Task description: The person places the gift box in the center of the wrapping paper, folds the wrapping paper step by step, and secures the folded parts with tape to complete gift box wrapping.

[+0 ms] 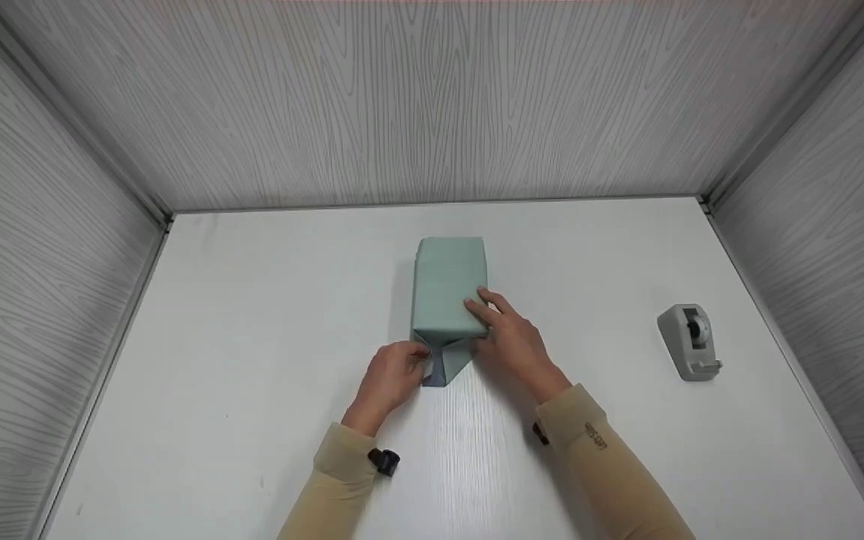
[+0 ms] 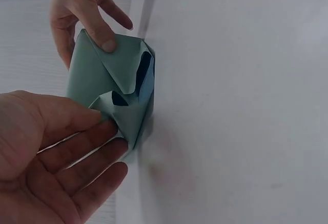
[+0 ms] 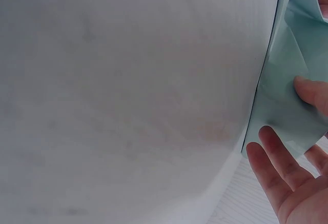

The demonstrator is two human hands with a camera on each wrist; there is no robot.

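One parcel (image 1: 447, 285) | left hand (image 1: 389, 376) pinching flap (image 2: 130, 121) | tape dispenser (image 1: 676, 337) (apart, near right edge (image 1: 788, 360))

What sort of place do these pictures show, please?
Probably an enclosed workstation, perhaps for packing. A white tabletop has grey wood-grain panels on three sides; a tape dispenser and a box-shaped parcel in green paper are on it.

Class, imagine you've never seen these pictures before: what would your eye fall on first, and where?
First, probably, the green paper-wrapped parcel near the middle of the white tabletop. At its near end, the left hand pinches a folded paper flap, while the right hand rests against the near right corner. A gray tape dispenser stands alone, farther right.
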